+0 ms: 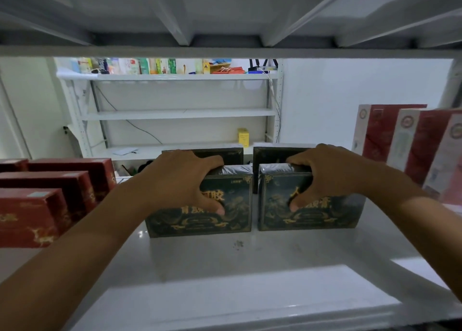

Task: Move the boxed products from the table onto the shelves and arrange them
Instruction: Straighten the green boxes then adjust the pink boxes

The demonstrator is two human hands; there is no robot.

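Note:
Two dark green boxes with gold print stand upright side by side on the white shelf [225, 275]. My left hand [182, 180] grips the top of the left green box [200, 218], thumb on its front face. My right hand [327, 175] grips the top of the right green box [312, 215] the same way. Behind each of them stands another dark box [232, 156], [270, 157], mostly hidden.
Red boxes with gold deer [30, 215] line the shelf's left side in a row. Tall red and white boxes [410, 141] stand at the right. The shelf above [225, 51] hangs low overhead. A far white rack [180, 113] holds small colourful packages and a yellow box [243, 137].

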